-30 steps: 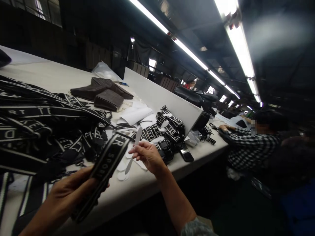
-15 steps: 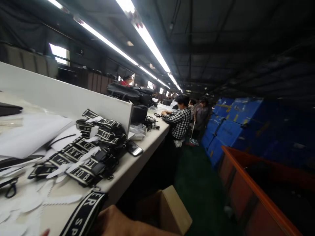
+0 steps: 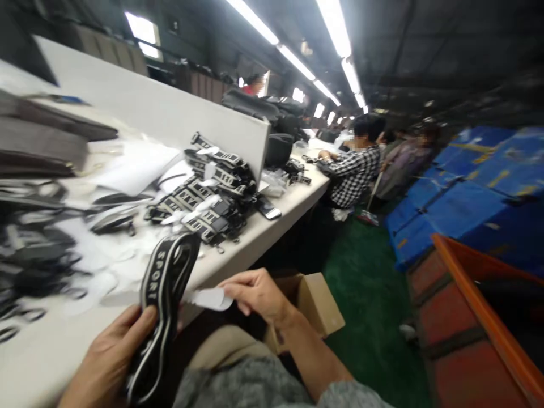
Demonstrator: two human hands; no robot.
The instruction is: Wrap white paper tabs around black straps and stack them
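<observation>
The black strap [image 3: 164, 306] held in the left hand [image 3: 108, 362] carries the word "SPORT" in white capital letters, running along its length. On the heap of black straps [image 3: 212, 195] lying on the table [image 3: 263, 229], white letters are printed too, but they are too blurred to read.

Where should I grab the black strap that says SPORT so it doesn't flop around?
Grip the strap around its lower folded part, coming from below, as the left hand does. Its top loop stands free, and the right hand brings a white strip to its side.
</observation>
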